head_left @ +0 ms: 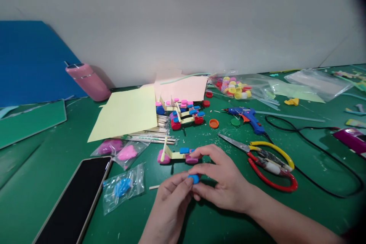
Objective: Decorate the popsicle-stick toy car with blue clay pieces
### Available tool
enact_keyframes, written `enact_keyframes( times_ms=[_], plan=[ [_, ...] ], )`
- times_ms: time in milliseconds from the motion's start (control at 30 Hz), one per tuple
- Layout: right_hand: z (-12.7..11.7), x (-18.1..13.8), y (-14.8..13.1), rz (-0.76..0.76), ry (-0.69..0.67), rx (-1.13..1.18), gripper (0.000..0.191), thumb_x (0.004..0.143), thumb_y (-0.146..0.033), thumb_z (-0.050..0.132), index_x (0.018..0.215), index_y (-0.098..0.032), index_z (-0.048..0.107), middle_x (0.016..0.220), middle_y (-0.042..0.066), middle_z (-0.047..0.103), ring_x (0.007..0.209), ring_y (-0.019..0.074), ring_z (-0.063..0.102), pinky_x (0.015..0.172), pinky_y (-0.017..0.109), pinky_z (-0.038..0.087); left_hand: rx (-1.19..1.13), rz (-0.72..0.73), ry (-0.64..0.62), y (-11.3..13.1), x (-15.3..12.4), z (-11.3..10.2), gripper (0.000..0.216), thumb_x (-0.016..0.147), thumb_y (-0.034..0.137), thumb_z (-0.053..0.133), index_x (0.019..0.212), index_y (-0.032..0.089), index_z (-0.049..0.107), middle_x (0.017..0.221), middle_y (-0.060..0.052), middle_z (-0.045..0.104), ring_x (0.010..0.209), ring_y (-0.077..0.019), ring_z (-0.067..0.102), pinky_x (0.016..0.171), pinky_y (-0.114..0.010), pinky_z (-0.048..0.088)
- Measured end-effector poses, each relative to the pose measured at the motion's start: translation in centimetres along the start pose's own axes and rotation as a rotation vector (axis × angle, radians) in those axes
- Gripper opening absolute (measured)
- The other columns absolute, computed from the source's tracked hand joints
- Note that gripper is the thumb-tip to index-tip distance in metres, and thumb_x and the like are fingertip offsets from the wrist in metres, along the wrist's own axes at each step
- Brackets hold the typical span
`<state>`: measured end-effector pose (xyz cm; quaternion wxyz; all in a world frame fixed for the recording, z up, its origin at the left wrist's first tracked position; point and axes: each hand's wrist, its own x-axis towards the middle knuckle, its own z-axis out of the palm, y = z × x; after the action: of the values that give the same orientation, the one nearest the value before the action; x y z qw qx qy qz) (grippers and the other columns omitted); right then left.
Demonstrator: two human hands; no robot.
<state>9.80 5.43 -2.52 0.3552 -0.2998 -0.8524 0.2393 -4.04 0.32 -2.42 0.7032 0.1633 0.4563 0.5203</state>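
Between the fingertips of both hands is a small lump of blue clay [194, 178]. My left hand [173, 194] pinches it from the left, fingers curled. From the right, the thumb and fingers of my right hand [223, 177] close on its other side, with the index finger stretched above. Just beyond the hands stands a small toy vehicle [178, 155] with pink wheels, a pale stick frame and blue pieces on top; the right index finger overlaps its rear end. A thin pale stick [154, 187] shows beside my left hand. A bag of blue clay [122, 188] lies to the left.
More toy vehicles [187, 116] stand farther back beside yellow paper [126, 110]. Scissors [265, 160] and a blue glue gun [248, 118] with a looping black cord lie right. A phone [77, 198], a pink tumbler [88, 82] and a bag of bottle caps [233, 87] surround the workspace.
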Motion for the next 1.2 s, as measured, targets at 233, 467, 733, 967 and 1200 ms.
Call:
enact_keyframes(
  times_ms=[233, 467, 733, 967, 1200],
  plan=[
    [-0.04, -0.04, -0.01, -0.012, 0.003, 0.003, 0.020, 0.071, -0.019, 0.062, 0.090, -0.020, 0.062, 0.106, 0.005, 0.052, 0.096, 0.0180, 0.049, 0.082, 0.033, 0.039, -0.022, -0.010, 0.012, 0.14, 0.15, 0.03, 0.010, 0.059, 0.021, 0.070, 0.061, 0.012, 0.068, 0.056, -0.002, 0.062, 0.055, -0.0089, 0.050, 0.058, -0.020, 0.040],
    [0.00, -0.05, 0.12, -0.006, -0.002, 0.017, 0.020, 0.071, -0.020, 0.062, 0.091, -0.021, 0.061, 0.106, 0.005, 0.052, 0.096, 0.0179, 0.049, 0.083, 0.034, 0.039, -0.010, -0.007, 0.030, 0.13, 0.12, 0.08, 0.008, 0.061, 0.020, 0.069, 0.063, 0.013, 0.069, 0.058, -0.002, 0.064, 0.057, -0.0091, 0.051, 0.059, -0.020, 0.041],
    [-0.07, 0.11, 0.05, 0.043, -0.011, 0.126, 0.015, 0.070, -0.022, 0.063, 0.085, -0.020, 0.064, 0.105, 0.005, 0.050, 0.096, 0.0172, 0.050, 0.083, 0.030, 0.042, -0.136, -0.061, 0.036, 0.38, 0.05, 0.34, 0.011, 0.066, 0.022, 0.064, 0.063, 0.013, 0.069, 0.061, -0.004, 0.065, 0.060, -0.0137, 0.056, 0.060, -0.025, 0.044],
    [-0.10, 0.10, 0.06, 0.038, -0.038, 0.194, 0.026, 0.069, -0.021, 0.064, 0.095, -0.020, 0.062, 0.107, 0.006, 0.049, 0.097, 0.0181, 0.050, 0.085, 0.032, 0.043, -0.087, -0.064, -0.040, 0.21, -0.08, 0.35, 0.012, 0.066, 0.023, 0.065, 0.066, 0.012, 0.071, 0.062, -0.005, 0.065, 0.062, -0.0131, 0.055, 0.065, -0.024, 0.043],
    [-0.10, 0.08, -0.10, 0.064, -0.049, 0.213, 0.016, 0.069, -0.019, 0.064, 0.085, -0.020, 0.064, 0.106, 0.006, 0.049, 0.096, 0.0175, 0.051, 0.083, 0.030, 0.044, -0.085, -0.032, -0.107, -0.15, 0.21, -0.11, 0.014, 0.065, 0.026, 0.067, 0.065, 0.012, 0.070, 0.064, -0.005, 0.065, 0.062, -0.0126, 0.053, 0.062, -0.024, 0.042]
  ],
)
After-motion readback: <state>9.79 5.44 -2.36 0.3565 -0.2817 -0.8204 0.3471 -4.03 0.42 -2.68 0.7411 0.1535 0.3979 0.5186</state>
